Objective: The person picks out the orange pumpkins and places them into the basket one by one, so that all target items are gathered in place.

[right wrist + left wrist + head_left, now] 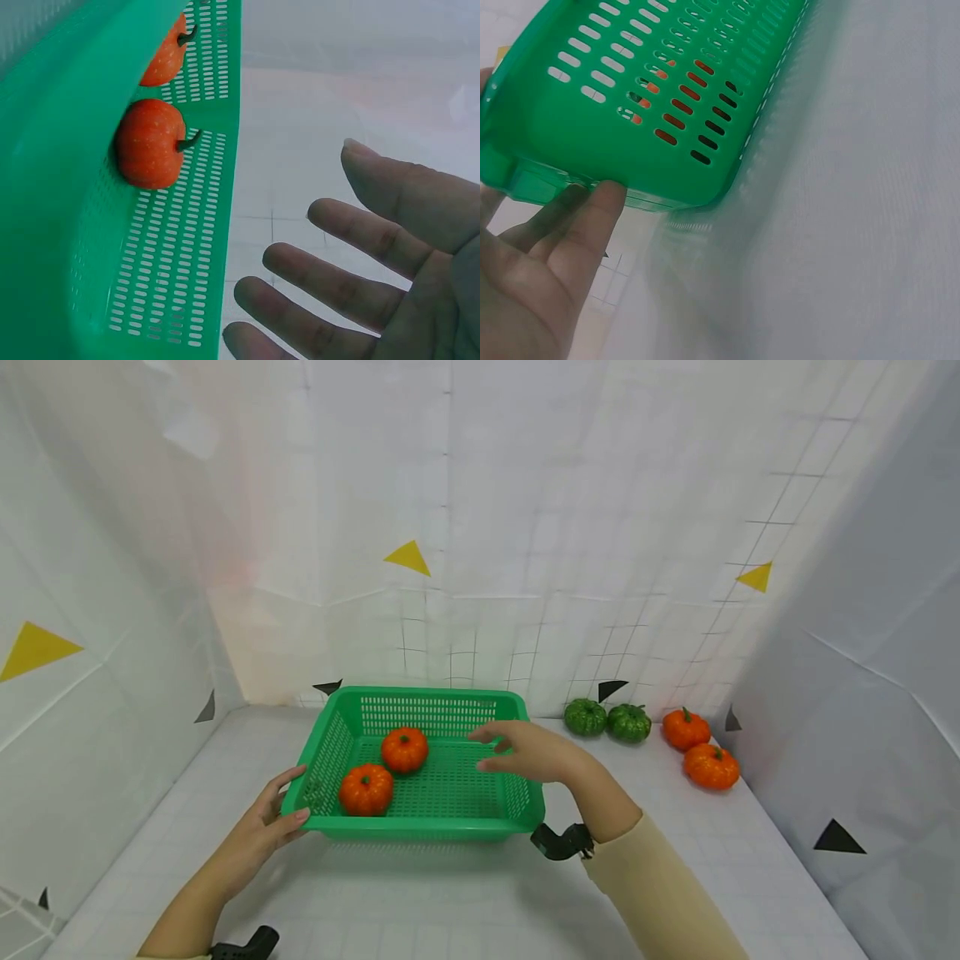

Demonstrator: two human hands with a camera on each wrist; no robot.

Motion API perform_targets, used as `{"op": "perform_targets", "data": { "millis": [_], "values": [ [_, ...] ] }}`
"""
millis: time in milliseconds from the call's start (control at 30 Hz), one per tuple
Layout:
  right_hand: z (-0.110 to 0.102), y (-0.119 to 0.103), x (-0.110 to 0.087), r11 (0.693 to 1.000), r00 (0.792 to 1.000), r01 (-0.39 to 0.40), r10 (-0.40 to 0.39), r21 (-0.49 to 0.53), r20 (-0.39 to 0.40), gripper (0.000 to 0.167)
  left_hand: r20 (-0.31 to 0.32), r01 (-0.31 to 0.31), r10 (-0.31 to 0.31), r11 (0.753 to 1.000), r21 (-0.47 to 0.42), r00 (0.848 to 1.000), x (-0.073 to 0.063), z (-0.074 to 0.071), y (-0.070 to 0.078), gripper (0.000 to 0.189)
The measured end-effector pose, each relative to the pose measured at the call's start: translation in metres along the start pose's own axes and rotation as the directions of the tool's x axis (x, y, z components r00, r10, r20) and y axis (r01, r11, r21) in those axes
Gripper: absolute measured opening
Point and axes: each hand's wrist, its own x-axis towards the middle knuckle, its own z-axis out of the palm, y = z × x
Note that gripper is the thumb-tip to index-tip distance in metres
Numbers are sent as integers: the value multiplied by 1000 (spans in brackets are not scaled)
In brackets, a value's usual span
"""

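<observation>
A green plastic basket with slotted walls stands on the white surface. Two small orange pumpkins lie inside, one pumpkin farther back and another pumpkin near the front left. My left hand holds the basket's left end by the rim; in the left wrist view its fingers touch that end wall. Over the basket's right part hovers my right hand, fingers spread and nothing held. The right wrist view shows this hand apart from both pumpkins.
Beyond the basket's right side, two green pumpkins sit by the back wall. Two more orange pumpkins lie farther right, near the right wall. White sheeting with yellow and black triangles encloses the table on three sides.
</observation>
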Motion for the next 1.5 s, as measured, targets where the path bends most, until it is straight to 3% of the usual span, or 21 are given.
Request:
{"op": "perform_targets", "data": {
  "millis": [533,800,1000,1267,1500],
  "values": [
    [3,24,-28,996,992,31,-21,87,-121,46,1,-8,8,1000,-5,1000,-1,1,1,70],
    [1,35,-41,993,979,53,-31,104,-201,45,-8,-2,2,1000,7,1000,-2,0,2,70],
    [-2,42,-51,995,962,24,4,101,-272,45,-10,3,-3,1000,9,1000,-1,1,1,70],
    [-3,57,-64,994,926,-32,70,109,-372,38,0,-4,4,1000,0,1000,0,0,1,70],
    [-5,67,-73,993,896,-37,83,114,-437,36,-1,1,-1,1000,-16,1000,0,0,0,69]
  ]
}}
